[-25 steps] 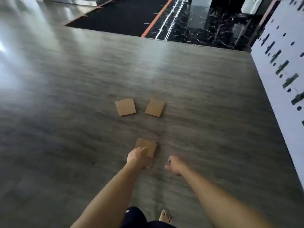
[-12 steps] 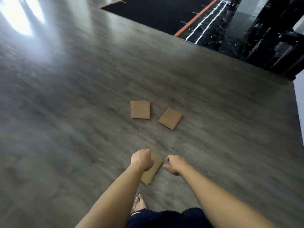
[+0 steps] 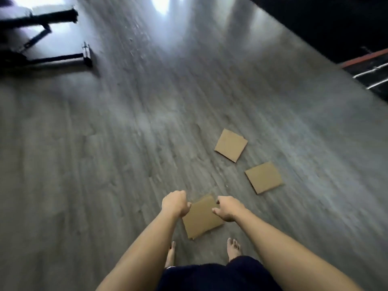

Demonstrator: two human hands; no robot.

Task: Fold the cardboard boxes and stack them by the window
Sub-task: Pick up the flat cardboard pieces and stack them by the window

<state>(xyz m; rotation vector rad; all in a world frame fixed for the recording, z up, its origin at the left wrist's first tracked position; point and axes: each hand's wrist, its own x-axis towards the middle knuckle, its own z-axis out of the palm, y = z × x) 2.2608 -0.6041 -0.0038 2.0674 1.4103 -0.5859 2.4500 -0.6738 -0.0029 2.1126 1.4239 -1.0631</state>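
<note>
Cardboard sheet (image 3: 202, 217) gripped by left hand (image 3: 174, 203), right hand (image 3: 227, 208).

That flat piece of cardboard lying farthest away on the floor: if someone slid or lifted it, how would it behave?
The farthest cardboard piece lies flat and thin on the smooth floor, so a push would probably slide it, not tip or roll it. Its straight edges suggest it is fairly stiff and likely light. Lying so flush, it may be fiddly to lift by an edge.

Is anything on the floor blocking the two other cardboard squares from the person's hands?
Nothing visible does. The two flat cardboard pieces lie on bare floor ahead and to the right. The left hand already holds a third piece; the right hand is beside it.
</note>
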